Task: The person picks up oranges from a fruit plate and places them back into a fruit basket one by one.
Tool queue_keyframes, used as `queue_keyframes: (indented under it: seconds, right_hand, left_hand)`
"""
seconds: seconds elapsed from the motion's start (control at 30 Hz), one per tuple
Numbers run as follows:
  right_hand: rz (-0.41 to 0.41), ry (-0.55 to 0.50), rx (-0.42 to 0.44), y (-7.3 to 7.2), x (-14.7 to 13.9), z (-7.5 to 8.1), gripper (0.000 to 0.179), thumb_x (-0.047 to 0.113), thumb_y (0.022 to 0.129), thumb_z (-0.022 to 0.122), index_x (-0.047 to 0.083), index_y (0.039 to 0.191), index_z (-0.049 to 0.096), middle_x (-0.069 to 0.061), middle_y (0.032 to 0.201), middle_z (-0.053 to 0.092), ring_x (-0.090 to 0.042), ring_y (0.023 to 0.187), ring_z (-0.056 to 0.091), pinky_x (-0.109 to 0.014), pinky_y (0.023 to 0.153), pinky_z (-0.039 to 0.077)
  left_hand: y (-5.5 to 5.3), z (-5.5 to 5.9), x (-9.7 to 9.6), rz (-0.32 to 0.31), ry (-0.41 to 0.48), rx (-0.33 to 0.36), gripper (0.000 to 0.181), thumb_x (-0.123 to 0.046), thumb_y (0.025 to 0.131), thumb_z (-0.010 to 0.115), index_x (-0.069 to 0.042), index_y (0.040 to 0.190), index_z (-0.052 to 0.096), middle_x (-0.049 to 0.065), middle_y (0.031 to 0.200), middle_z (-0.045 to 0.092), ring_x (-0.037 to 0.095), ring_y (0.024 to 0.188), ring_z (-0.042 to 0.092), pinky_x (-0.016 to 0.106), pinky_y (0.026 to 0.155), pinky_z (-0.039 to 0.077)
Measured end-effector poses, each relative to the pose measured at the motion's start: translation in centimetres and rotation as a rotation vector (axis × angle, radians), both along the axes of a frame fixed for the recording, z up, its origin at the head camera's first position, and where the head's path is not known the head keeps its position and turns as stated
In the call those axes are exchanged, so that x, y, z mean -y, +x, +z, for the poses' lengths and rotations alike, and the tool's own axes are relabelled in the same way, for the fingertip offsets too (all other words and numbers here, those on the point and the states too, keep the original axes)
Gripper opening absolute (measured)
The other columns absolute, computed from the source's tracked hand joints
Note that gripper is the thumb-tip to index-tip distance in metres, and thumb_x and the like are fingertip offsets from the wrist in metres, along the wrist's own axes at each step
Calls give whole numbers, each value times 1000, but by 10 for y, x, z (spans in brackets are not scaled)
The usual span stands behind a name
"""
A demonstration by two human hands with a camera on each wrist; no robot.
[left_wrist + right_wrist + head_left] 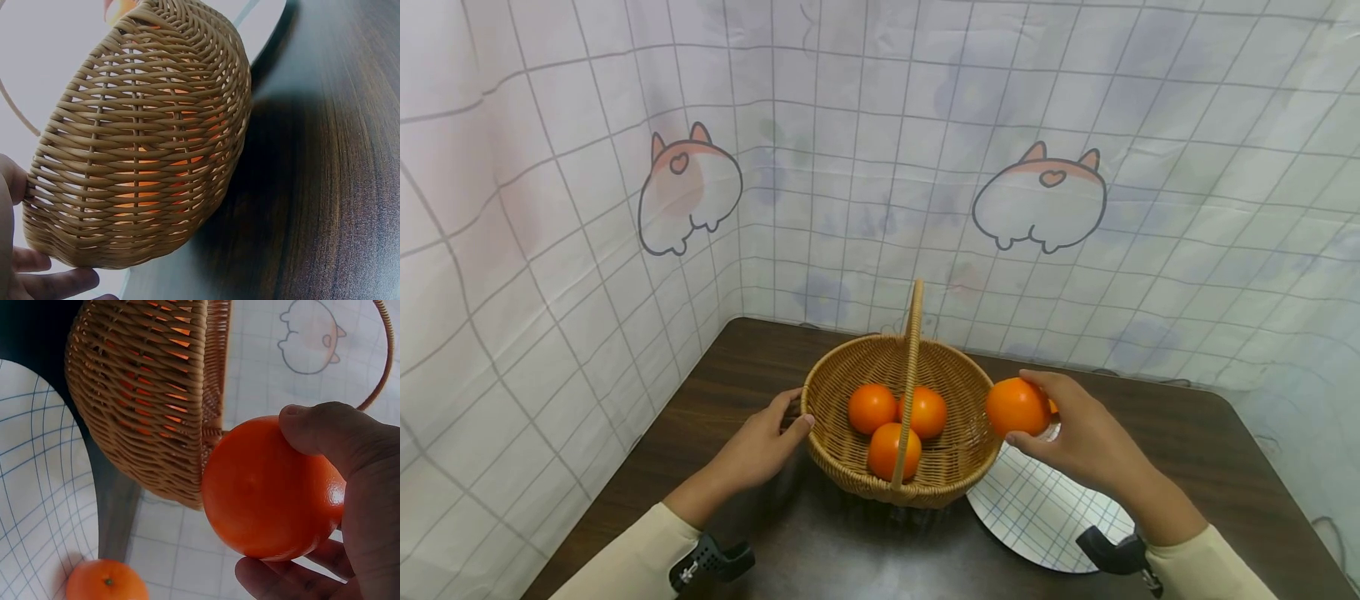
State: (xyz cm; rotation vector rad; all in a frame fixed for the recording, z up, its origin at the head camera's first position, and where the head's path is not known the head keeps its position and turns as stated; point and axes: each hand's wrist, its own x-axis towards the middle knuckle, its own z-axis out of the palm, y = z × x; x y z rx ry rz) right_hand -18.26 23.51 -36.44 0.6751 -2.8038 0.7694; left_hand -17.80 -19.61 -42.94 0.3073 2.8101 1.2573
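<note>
A wicker basket with an arched handle stands mid-table, and three oranges lie inside it. My left hand grips the basket's left rim, thumb over the edge and fingers along the outer weave. In my right hand an orange is held between thumb and fingers at the basket's right rim. The right wrist view shows this orange overlapping the rim. Another orange sits on the plate, mostly hidden behind the right hand in the head view.
A white plate with blue grid lines lies right of the basket, partly under my right forearm. The dark wood table meets a grid-patterned curtain at its back and left side.
</note>
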Motion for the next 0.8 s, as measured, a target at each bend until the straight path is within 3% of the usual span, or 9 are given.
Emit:
queue_keyframes:
  seconds: [0.8]
  right_hand:
    - [88,-24,-27,-3,19,-3,80,27,80,90,5,146,50,-16,139,55,-26,104,64,-42,82,60]
  left_hand:
    - [1,0,0,-3,6,-2,65,-41,109,48,-2,157,30,19,147,52,34,131,54,54,104,47]
